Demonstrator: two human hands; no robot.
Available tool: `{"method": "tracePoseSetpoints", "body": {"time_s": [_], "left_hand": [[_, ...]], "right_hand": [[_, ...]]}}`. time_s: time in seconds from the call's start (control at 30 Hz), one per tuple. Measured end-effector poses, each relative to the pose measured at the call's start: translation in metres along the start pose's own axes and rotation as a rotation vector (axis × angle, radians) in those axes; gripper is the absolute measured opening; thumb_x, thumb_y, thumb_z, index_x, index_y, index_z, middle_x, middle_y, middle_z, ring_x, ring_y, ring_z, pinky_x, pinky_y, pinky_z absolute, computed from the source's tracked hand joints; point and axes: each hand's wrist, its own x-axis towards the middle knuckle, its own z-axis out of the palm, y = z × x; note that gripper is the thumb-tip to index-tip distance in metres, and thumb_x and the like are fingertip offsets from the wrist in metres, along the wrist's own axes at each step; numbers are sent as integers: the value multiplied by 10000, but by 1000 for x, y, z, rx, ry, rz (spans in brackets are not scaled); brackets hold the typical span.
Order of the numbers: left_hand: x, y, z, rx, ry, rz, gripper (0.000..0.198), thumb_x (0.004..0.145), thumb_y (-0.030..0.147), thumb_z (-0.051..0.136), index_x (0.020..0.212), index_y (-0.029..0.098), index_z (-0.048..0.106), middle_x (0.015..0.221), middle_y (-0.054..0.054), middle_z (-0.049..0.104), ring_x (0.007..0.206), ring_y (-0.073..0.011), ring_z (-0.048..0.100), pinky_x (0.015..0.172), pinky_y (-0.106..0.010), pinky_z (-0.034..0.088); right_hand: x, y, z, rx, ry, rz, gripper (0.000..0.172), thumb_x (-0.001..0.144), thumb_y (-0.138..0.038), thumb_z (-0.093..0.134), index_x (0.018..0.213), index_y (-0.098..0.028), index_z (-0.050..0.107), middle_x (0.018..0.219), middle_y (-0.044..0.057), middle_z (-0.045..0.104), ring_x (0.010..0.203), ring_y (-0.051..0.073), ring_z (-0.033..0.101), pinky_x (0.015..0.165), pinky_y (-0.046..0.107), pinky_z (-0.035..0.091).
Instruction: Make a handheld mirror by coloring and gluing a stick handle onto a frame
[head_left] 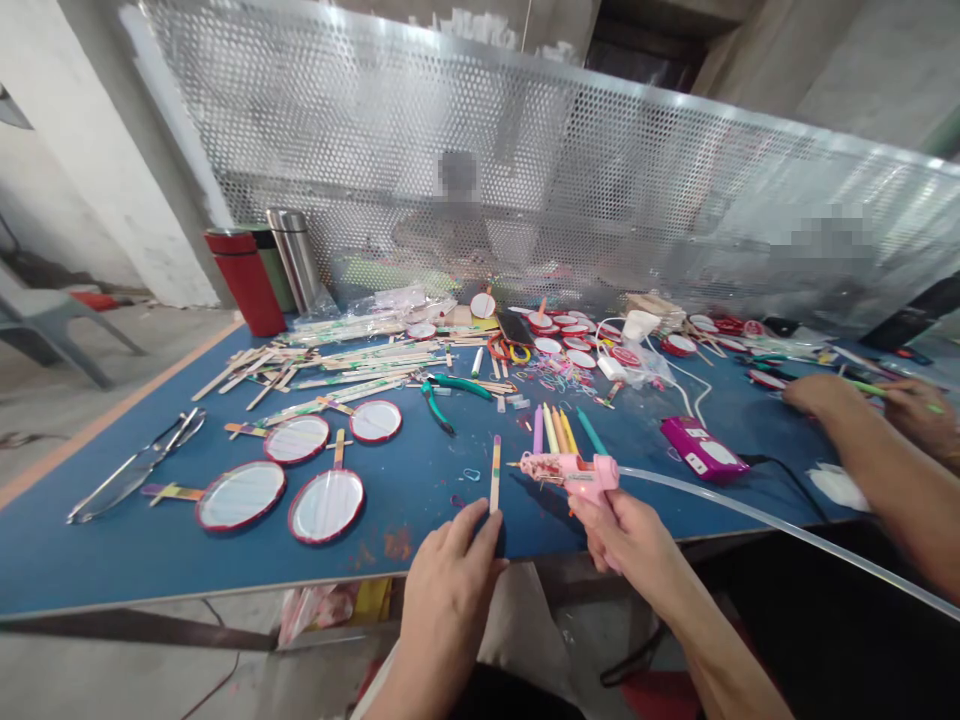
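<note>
The glue gun (pixel 577 477) is glossy pink plastic. The craft stick (pixel 494 473) is smooth flat wood with coloured paint bands. The tabletop (pixel 150 560) is smooth, matt blue laminate. The screen (pixel 360 130) is perforated silver sheet metal. The flask (pixel 294 255) is brushed stainless steel. The clear rod (pixel 750 515) is smooth, glossy translucent plastic.

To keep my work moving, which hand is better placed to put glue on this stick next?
Right, probably: the right hand grips the pink hot glue gun, its nozzle aimed at the striped craft stick, while the left hand only holds that stick upright.
</note>
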Motion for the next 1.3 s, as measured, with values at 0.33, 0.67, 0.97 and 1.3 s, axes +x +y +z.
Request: {"method": "tracePoseSetpoints", "body": {"time_s": [0.33,0.67,0.97,1.3], "left_hand": [[2,3,-5,100,-142,72,398,902,150,520,1281,260,574,1309,-16,622,782,-182,604,644,-334,502],[13,7,-16,107,-254,30,413,895,110,507,1271,278,541,1218,-37,622,794,-161,610,649,-310,476],[23,17,-20,107,-316,-59,339,915,193,528,1243,272,569,1234,-40,622,818,-184,660,639,-323,510],[10,15,-10,162,-247,11,389,921,154,502,1298,244,540,1301,-33,614,846,-193,634,651,-347,512]], "right_hand": [[6,-7,-3,126,-116,110,342,733,-509,655,752,-177,576,492,-6,624,384,136,564,380,216,381],[1,-10,-3,419,-138,87,448,768,-576,640,858,-137,628,439,-53,497,387,89,441,414,213,302],[-9,-17,-1,755,-92,159,360,709,-451,751,868,-144,652,830,83,692,513,130,606,365,189,351],[-11,-14,0,619,-79,86,398,745,-491,715,935,-158,606,548,-15,607,394,69,441,380,186,328]]}}
